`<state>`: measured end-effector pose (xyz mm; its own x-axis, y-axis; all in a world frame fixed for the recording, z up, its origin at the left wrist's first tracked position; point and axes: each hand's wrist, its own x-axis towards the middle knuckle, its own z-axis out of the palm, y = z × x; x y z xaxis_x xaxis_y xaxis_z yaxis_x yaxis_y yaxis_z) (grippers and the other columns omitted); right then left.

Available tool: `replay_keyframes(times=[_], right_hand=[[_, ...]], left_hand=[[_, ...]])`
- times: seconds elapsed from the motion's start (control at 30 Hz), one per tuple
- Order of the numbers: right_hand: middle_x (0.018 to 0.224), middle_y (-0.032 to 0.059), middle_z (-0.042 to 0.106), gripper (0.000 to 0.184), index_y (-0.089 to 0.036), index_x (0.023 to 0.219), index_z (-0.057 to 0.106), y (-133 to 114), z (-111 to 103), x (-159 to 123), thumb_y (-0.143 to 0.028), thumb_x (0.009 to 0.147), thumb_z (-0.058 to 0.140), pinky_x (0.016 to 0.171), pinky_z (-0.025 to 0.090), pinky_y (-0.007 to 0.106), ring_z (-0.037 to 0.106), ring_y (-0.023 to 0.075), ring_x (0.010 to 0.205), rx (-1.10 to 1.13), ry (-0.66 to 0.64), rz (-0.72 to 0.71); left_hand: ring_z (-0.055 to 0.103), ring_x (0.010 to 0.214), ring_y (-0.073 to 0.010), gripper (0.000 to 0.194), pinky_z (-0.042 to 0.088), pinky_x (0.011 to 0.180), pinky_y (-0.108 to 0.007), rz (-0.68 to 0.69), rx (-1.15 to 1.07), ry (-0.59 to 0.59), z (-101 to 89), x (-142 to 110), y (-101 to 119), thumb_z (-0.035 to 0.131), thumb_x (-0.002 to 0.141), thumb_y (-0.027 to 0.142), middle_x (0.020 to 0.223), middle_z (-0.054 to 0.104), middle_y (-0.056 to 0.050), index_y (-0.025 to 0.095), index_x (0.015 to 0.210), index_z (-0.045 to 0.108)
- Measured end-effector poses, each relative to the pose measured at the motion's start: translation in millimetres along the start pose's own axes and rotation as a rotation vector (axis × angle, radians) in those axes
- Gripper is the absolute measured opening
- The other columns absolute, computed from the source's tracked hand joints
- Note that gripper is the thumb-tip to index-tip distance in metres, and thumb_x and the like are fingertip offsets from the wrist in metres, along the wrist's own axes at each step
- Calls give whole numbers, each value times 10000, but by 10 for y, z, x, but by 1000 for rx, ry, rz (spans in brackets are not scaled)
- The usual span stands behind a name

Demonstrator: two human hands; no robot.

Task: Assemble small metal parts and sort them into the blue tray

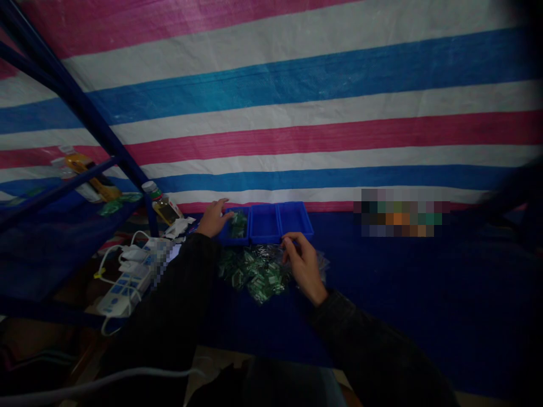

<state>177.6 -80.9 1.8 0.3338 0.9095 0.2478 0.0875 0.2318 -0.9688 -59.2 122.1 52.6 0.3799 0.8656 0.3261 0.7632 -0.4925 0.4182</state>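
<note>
Three blue trays [266, 224] stand in a row on the dark blue surface, and the left one has small green-printed packets [238, 224] inside. At that left tray is my left hand [213, 219], its fingers stretched apart with nothing visible in them. My right hand [302, 264] is just in front of the right tray, fingertips curled together; whatever they may hold is too small to make out. Between my hands lies a loose pile of green packets [263, 282]. Small dark pieces [263, 252] lie at its back, and clear plastic bags [323, 265] show beside my right hand.
On the left are a white power strip [123, 294] with cables, a capped bottle [163, 203] and crumpled paper [180, 227]. Blue metal bars [91, 124] cross the left side. A striped sheet [297, 118] hangs behind. A blurred-out patch [399, 217] is at right.
</note>
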Motion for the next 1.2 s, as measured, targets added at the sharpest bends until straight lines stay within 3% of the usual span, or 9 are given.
replay_keyframes(times=[0.1, 0.33, 0.5, 0.67, 0.77, 0.9, 1.0, 1.1, 1.2], right_hand=[[792, 15, 651, 305, -216, 1022, 612, -22, -19, 11, -500, 985, 507, 537, 433, 279, 579, 161, 590, 9, 34, -5], [690, -7, 613, 294, -205, 957, 649, -18, -36, 27, -469, 982, 523, 568, 413, 284, 565, 169, 606, -75, 60, -16], [881, 63, 703, 281, -216, 911, 704, 39, -28, 50, -430, 975, 534, 778, 460, 353, 621, 228, 822, -375, -53, -225], [842, 71, 707, 188, -247, 913, 713, 69, 8, 47, -393, 940, 597, 851, 420, 400, 611, 265, 890, -603, -159, -354], [809, 67, 709, 200, -249, 915, 709, 42, -44, 54, -405, 949, 589, 836, 402, 391, 610, 259, 845, -685, -148, -353], [802, 55, 719, 248, -240, 920, 701, -25, -296, 45, -427, 980, 550, 805, 397, 364, 626, 231, 762, -780, -172, -339], [854, 58, 731, 287, -232, 922, 697, -50, -596, -5, -390, 1015, 477, 822, 406, 375, 643, 235, 809, -790, -127, -315], [926, 75, 739, 279, -225, 962, 702, -45, -915, -97, -397, 1002, 486, 800, 427, 387, 648, 254, 873, -775, -54, -273], [905, 62, 731, 286, -244, 958, 716, -21, -1171, -230, -465, 973, 534, 759, 445, 397, 630, 242, 790, -772, -63, -239]], left_hand=[[572, 1164, -272, 382, 426, 1071, -446, 85, 114, 11, 78, -50, -13, 618, 928, 297, 1224, 637, -119, 185, 1293, 618], [513, 1254, -273, 337, 397, 1073, -430, 242, 284, -194, 270, -208, 72, 575, 964, 290, 1353, 622, -104, 214, 1283, 653], [548, 1219, -264, 304, 396, 1050, -421, 247, 345, -257, 291, -184, 91, 517, 995, 325, 1328, 640, -94, 238, 1238, 678], [559, 1217, -286, 324, 389, 1050, -446, 223, 345, -250, 283, -205, 138, 518, 991, 305, 1320, 633, -108, 241, 1276, 656], [531, 1254, -298, 342, 373, 1085, -470, 218, 320, -162, 257, -254, 202, 543, 977, 286, 1371, 597, -112, 238, 1302, 638], [504, 1280, -298, 334, 374, 1108, -482, 275, 223, 36, 161, -359, 377, 525, 991, 266, 1377, 576, -114, 229, 1307, 627], [526, 1250, -272, 290, 404, 1100, -461, 316, 103, 120, 102, -486, 565, 495, 1014, 265, 1313, 602, -108, 218, 1257, 646], [547, 1212, -247, 246, 432, 1086, -451, 384, -22, 115, 106, -649, 766, 512, 1015, 262, 1255, 623, -95, 219, 1197, 672], [571, 1161, -232, 216, 459, 1057, -453, 461, -122, 50, 164, -796, 942, 543, 1002, 241, 1194, 647, -79, 229, 1162, 688]])
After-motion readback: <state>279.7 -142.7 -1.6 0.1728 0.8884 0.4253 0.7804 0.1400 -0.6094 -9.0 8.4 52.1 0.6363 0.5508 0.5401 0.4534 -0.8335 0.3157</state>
